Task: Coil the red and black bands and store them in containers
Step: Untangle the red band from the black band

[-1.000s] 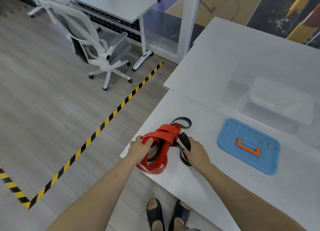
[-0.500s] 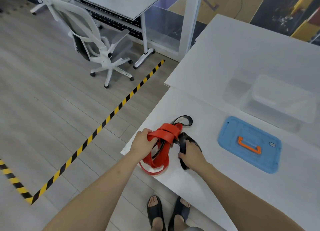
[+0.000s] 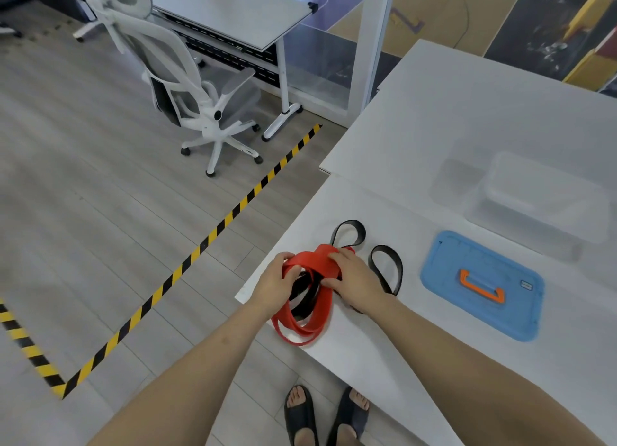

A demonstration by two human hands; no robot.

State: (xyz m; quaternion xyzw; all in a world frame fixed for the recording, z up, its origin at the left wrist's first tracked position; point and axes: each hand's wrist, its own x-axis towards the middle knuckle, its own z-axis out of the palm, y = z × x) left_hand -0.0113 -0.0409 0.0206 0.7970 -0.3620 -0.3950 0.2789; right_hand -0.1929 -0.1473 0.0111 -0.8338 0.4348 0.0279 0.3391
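The left hand (image 3: 276, 287) and right hand (image 3: 358, 278) curl their fingers around the flat, glossy red band (image 3: 309, 327), which is tangled with the looping black band (image 3: 387, 266).

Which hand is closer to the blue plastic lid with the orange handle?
The right hand. It grips the red rubber band on the side facing the blue plastic lid; the left hand grips the band's far side.

Bands (image 3: 302, 328) on table (image 3: 367, 362) corner; lid (image 3: 444, 272) right; container (image 3: 541, 198) behind.
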